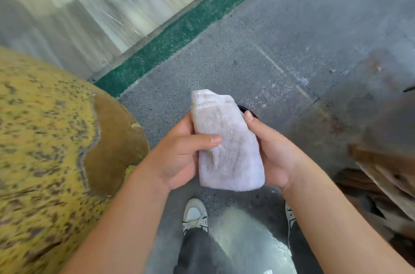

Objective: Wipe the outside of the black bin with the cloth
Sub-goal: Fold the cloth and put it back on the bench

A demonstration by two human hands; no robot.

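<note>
A folded white cloth [225,143] is held upright in front of me by both hands. My left hand [179,152] grips its left edge, thumb lying across the front. My right hand [271,152] cups the right edge from behind, thumb tip at the cloth's upper right. Only a thin black curved sliver [246,109], perhaps the black bin's rim, shows behind the cloth; the rest is hidden by the cloth and my hands.
A yellow and brown patterned cover [56,139] bulges in at the left. Grey speckled floor [280,37] with a green strip [179,33] runs to a pale wall. Brown boards [386,174] lie at the right. My shoes [195,215] stand below.
</note>
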